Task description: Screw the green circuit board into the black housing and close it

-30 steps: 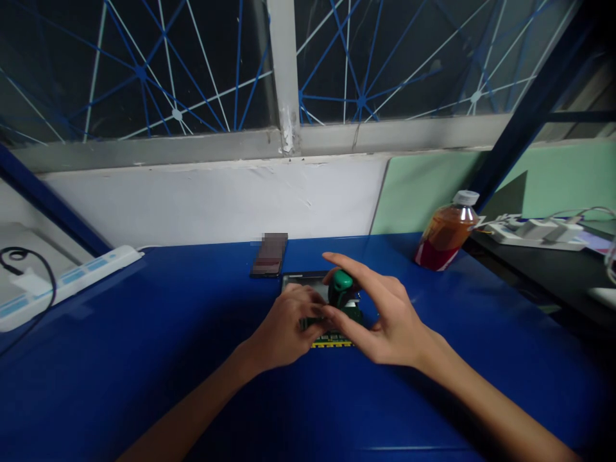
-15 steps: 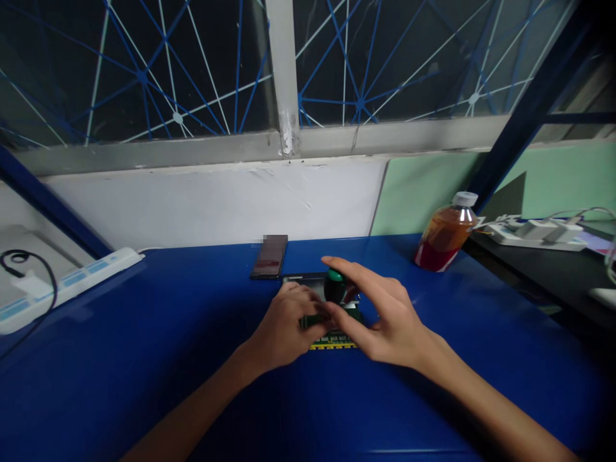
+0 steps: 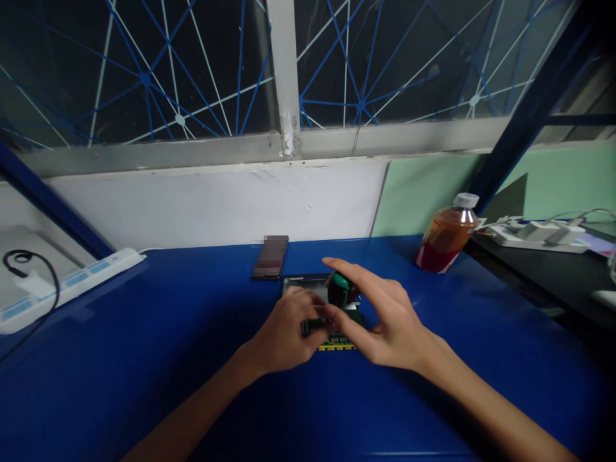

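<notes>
My right hand [image 3: 387, 317] curls its thumb and fingers around the thick handle of a screwdriver [image 3: 339, 290], dark with a green end cap. The handle leans slightly, and its shaft and tip are hidden. Close beside it on the left, my left hand [image 3: 291, 330] is closed, pinching a small dark green board [image 3: 314, 326] between thumb and fingers. Beneath both hands lies a green circuit board [image 3: 339, 344] with a yellow striped front edge. A dark flat panel [image 3: 308, 281] shows behind the fingers; the hands cover most of it.
A phone [image 3: 270, 258] lies behind the hands on the blue table [image 3: 192, 308]. At the back right stands a bottle of orange-red drink [image 3: 446, 234]. A white power strip [image 3: 72, 289] with a black cable runs along the left edge; another power strip [image 3: 541, 236] sits on the black surface at right.
The screwdriver handle has tilted and shifted slightly right in my right hand. More of the small green board shows in my left hand. Both hands stay close together.
</notes>
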Demonstrator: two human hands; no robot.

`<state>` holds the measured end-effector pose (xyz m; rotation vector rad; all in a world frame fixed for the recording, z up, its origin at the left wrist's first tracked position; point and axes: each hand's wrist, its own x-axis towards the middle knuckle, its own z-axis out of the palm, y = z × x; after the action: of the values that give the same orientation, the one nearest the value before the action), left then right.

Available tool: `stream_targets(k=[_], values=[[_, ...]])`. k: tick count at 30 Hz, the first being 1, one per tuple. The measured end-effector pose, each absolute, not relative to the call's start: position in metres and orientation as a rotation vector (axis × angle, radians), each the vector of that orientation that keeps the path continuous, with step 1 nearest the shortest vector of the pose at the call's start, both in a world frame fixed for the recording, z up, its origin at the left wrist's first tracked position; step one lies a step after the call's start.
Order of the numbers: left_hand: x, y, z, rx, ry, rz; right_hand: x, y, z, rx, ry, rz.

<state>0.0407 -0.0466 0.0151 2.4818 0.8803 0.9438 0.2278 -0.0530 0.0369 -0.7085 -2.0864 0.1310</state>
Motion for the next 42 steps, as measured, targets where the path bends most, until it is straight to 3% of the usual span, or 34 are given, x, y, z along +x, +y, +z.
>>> stream_targets(k=[42], values=[[0.0408,-0.0463,0.0153,2.454,0.889,0.917,0.2276,-0.0505,0.0364,-0.779,-2.107,0.175]])
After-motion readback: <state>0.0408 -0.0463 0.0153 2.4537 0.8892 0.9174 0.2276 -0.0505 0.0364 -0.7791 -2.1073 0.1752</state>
